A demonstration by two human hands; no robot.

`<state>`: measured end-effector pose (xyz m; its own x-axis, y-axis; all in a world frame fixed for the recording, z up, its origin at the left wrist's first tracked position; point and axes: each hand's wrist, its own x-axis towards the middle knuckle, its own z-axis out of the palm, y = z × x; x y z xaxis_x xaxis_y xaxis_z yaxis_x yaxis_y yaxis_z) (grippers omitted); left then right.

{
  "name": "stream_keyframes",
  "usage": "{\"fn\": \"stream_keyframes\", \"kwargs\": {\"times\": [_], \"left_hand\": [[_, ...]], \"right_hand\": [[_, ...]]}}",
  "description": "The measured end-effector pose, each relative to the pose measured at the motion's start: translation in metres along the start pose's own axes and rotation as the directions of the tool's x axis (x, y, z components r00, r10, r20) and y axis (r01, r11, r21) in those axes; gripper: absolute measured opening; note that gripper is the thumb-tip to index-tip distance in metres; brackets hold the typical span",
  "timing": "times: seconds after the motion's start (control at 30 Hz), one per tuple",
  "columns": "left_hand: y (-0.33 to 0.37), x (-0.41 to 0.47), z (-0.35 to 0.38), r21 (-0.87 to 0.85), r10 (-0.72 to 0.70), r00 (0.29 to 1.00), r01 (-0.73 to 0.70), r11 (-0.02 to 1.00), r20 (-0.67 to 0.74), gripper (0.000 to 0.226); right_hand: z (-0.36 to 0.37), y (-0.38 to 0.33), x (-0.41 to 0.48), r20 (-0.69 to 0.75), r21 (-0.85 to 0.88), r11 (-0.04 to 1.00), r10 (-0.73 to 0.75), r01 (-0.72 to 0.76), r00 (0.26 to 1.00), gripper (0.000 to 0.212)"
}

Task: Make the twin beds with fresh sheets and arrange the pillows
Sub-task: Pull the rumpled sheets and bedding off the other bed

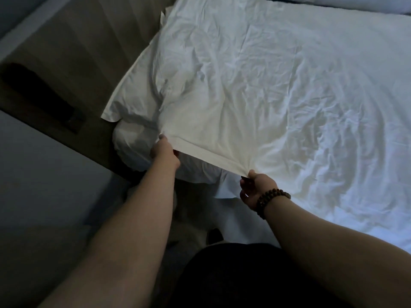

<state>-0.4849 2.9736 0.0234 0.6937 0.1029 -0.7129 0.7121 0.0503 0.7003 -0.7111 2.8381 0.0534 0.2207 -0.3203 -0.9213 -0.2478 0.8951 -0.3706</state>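
A wrinkled white sheet (255, 90) covers the bed and fills most of the view. Its hemmed near edge is lifted and pulled taut between my two hands. My left hand (164, 152) grips the hem at its left end, above the bed's near left corner. My right hand (253, 187), with a bead bracelet on the wrist, pinches the same hem further right. Under the lifted edge, bunched white bedding (133, 147) shows at the mattress corner. A white pillow (347, 3) lies at the top right of the bed.
A wooden floor (93, 47) runs along the bed's left side, with a dark opening (37, 96) in it. A pale wall or panel (40, 185) stands at the lower left. My dark clothing (233, 276) fills the bottom centre.
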Motion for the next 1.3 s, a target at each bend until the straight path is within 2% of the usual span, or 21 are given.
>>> {"fn": "stream_keyframes", "kwargs": {"times": [0.03, 0.1, 0.17, 0.23, 0.33, 0.4, 0.47, 0.6, 0.73, 0.83, 0.93, 1.07, 1.3], "left_hand": [[-0.001, -0.017, -0.010, 0.107, 0.123, 0.989, -0.114, 0.988, -0.087, 0.040], [-0.017, -0.044, -0.025, 0.323, 0.354, 0.929, -0.305, 0.896, -0.106, 0.046], [-0.039, -0.061, -0.035, 0.339, 0.374, 0.922, -0.323, 0.884, -0.098, 0.047], [-0.046, -0.067, -0.034, 0.236, 0.311, 0.948, -0.287, 0.928, -0.071, 0.046], [-0.036, -0.076, -0.020, 0.114, 0.239, 0.971, -0.237, 0.965, -0.009, 0.049], [-0.031, -0.077, -0.010, 0.007, 0.212, 0.976, -0.213, 0.977, 0.037, 0.050], [-0.029, -0.074, -0.003, -0.077, 0.191, 0.978, -0.185, 0.980, 0.083, 0.041], [-0.023, -0.072, 0.004, -0.116, 0.189, 0.981, -0.182, 0.976, 0.052, 0.033], [-0.007, -0.069, -0.002, -0.118, 0.187, 0.982, -0.182, 0.976, 0.032, 0.028], [0.015, -0.065, -0.002, -0.139, 0.105, 0.993, -0.097, 0.986, 0.053, 0.021], [0.042, -0.053, 0.004, -0.364, -0.052, 0.981, 0.118, 0.924, 0.185, 0.021], [0.069, -0.029, 0.007, -0.487, -0.093, 0.926, 0.275, 0.829, 0.365, 0.041], [0.086, 0.020, -0.008, -0.566, -0.284, 0.916, 0.400, 0.721, 0.285, 0.043]], "right_hand": [[0.003, 0.002, 0.002, -0.015, -0.004, 1.000, 0.002, -0.002, 1.000, 0.018], [0.007, 0.007, 0.008, -0.047, 0.023, 1.000, -0.002, 0.003, 0.999, 0.024], [0.012, 0.016, 0.015, -0.023, -0.004, 1.000, -0.015, 0.015, 1.000, 0.039], [0.019, 0.023, 0.018, 0.020, 0.047, 0.999, 0.015, -0.016, 1.000, 0.045], [0.039, 0.029, 0.011, 0.075, 0.151, 0.984, 0.084, -0.094, 0.994, 0.042], [0.055, 0.033, 0.007, 0.062, 0.083, 0.991, 0.100, -0.105, 0.993, 0.038], [0.068, 0.034, 0.002, 0.094, 0.000, 0.991, 0.135, -0.136, 0.986, 0.040], [0.091, 0.028, -0.015, 0.233, -0.030, 0.987, 0.161, -0.158, 0.959, 0.039], [0.107, 0.024, -0.018, 0.191, -0.001, 0.998, 0.068, -0.069, 0.979, 0.032], [0.116, 0.013, -0.027, 0.175, 0.019, 1.000, 0.014, -0.018, 0.984, 0.026], [0.127, -0.002, -0.035, 0.187, 0.080, 0.997, -0.026, 0.011, 0.982, 0.022], [0.131, -0.002, -0.030, 0.147, 0.138, 0.990, -0.049, 0.028, 0.988, 0.021], [0.140, 0.006, -0.027, 0.107, 0.220, 0.974, -0.085, 0.059, 0.991, 0.024]]}}
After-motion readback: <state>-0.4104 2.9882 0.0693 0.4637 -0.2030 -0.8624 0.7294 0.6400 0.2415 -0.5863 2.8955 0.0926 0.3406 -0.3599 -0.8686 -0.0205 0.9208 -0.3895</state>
